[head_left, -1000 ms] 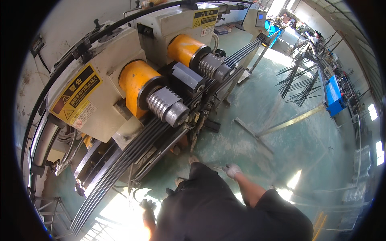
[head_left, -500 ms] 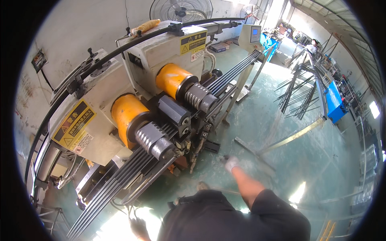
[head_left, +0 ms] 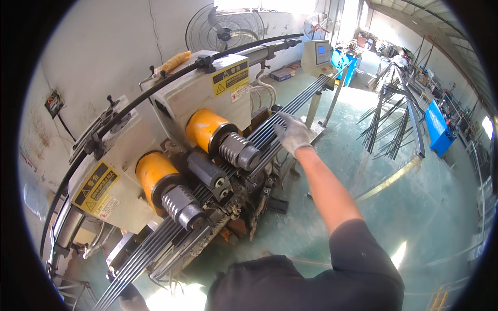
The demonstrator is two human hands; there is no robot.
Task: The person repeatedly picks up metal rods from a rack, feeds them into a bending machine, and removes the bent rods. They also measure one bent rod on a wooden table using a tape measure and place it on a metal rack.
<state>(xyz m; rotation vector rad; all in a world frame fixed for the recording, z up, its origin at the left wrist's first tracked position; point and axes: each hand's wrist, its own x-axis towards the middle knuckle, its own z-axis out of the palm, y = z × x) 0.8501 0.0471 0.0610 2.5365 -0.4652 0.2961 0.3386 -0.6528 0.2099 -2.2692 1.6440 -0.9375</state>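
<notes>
A row of several long, thin metal rods (head_left: 141, 248) runs slantwise through a machine, from the lower left to a stand at the far right. My right hand (head_left: 293, 133), in a pale work glove, reaches over the far stretch of the rods. Its fingers are spread and lie at the rods, just right of the threaded grey cylinder (head_left: 239, 151). At the lower left my left hand (head_left: 129, 296) is in shadow under the near ends of the rods. Dark fingertips show past the rods' far side, so the hand appears wrapped round them; most of its fingers are hidden.
Two orange cylinders (head_left: 208, 128) jut from the pale machine housing (head_left: 171, 98), with a dark block (head_left: 206, 170) between them. A black curved bar (head_left: 171, 78) arches over it. A control box (head_left: 317, 54) stands far right. Bent rods (head_left: 386, 119) hang on a rack beyond.
My right hand has swung up and forward from over the floor to the far rods. My left hand has moved left to the rods' near ends. The view has shifted slightly.
</notes>
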